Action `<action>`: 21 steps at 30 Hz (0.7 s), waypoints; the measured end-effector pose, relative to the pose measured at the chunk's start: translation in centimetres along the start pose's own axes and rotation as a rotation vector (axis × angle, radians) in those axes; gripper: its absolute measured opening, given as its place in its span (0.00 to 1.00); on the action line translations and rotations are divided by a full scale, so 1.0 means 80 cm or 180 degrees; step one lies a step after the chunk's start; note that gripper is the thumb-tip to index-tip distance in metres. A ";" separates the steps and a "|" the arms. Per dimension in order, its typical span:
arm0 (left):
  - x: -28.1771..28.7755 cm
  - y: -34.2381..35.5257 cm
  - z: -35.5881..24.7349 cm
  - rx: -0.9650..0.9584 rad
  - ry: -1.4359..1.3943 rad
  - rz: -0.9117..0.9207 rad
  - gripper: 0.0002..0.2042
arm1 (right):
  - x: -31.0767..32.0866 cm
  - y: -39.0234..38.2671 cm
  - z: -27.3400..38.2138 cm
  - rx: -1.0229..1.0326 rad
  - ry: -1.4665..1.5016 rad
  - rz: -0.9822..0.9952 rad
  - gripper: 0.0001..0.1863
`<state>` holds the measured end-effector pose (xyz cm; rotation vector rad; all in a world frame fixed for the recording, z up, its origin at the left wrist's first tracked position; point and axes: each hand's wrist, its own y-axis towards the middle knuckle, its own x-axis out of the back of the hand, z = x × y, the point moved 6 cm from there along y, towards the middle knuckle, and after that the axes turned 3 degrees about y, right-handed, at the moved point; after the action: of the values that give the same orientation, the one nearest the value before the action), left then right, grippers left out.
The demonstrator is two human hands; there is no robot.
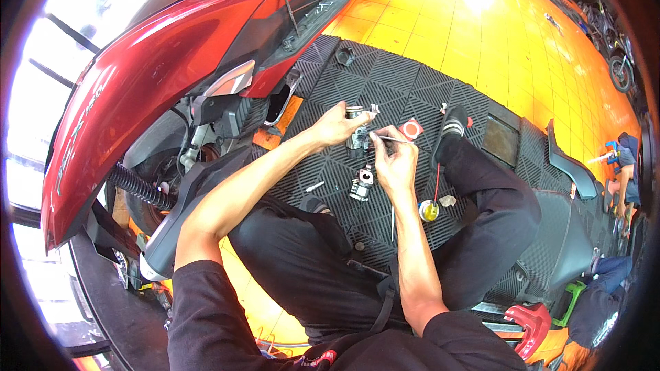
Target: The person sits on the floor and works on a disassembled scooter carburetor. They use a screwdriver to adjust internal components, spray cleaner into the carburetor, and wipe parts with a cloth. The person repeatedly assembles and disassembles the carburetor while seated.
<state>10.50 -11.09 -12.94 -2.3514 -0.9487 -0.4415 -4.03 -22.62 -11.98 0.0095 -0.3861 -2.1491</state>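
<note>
My left hand (335,126) is closed around a silver cylindrical metal engine part (355,141), held up over the black mat. Its kind is too small to make out. My right hand (397,159) pinches a thin metal rod-like tool (397,139) just right of the part, and the fingers seem close to its side. A second silver metal part with a round opening (362,183) stands on the mat below my hands. To the right of my right forearm is a yellow spray can (429,210) with a thin red straw rising from it.
A red motor scooter (158,75) stands at the left, its shock spring (141,187) exposed. Black ribbed mats (405,82) cover the floor. A red-and-white square piece (411,129) lies past my right hand. A dark panel (560,233) and another person (595,306) are at the right.
</note>
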 end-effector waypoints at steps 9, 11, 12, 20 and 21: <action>-0.003 0.000 -0.008 -0.0139 -0.0006 -0.0011 0.37 | 0.000 -0.004 -0.004 0.0207 -0.0086 -0.0319 0.03; -0.001 0.002 -0.007 -0.0178 -0.0079 -0.0105 0.36 | -0.001 -0.006 0.005 0.0221 -0.0127 -0.0316 0.03; 0.001 0.003 -0.003 -0.0194 -0.0120 -0.0160 0.36 | -0.005 -0.008 0.005 0.0105 0.0078 -0.0259 0.03; -0.005 0.008 0.004 -0.0285 -0.0033 -0.0226 0.33 | -0.004 -0.008 -0.006 0.0085 0.0011 -0.0429 0.05; -0.005 0.007 0.002 -0.0215 -0.0104 -0.0201 0.33 | -0.004 -0.010 -0.003 -0.0017 0.0047 -0.0364 0.05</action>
<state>10.66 -11.49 -13.48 -2.4010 -1.0409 -0.4680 -4.45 -21.98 -12.51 0.0453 -0.3793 -2.2616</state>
